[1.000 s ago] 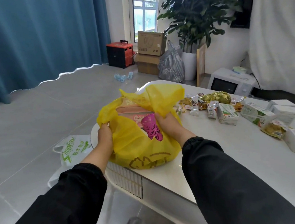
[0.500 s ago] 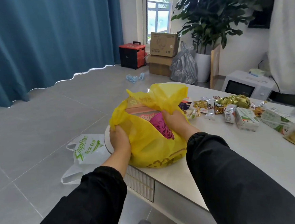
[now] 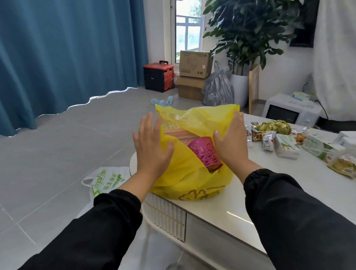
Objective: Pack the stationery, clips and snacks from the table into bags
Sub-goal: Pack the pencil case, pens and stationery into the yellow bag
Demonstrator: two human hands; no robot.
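We released thin yellow plastic bag [image 3: 190, 178]; left hand [image 3: 151, 141], right hand [image 3: 231, 143] spread flat either side, gripping nothing. Small wrapped snacks [image 3: 266, 137] on white counter [image 3: 296, 186] awaited packing.

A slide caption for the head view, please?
Open left hand and right hand flank the yellow bag on the table.

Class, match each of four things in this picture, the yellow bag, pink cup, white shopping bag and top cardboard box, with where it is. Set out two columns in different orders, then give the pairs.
Column 1
1. yellow bag
2. pink cup
3. white shopping bag
4. top cardboard box

Column 2
A. on the floor beside the table
B. stacked on the lower cardboard box
C. on the table corner
D. inside the yellow bag

Pairs: 1-C, 2-D, 3-A, 4-B
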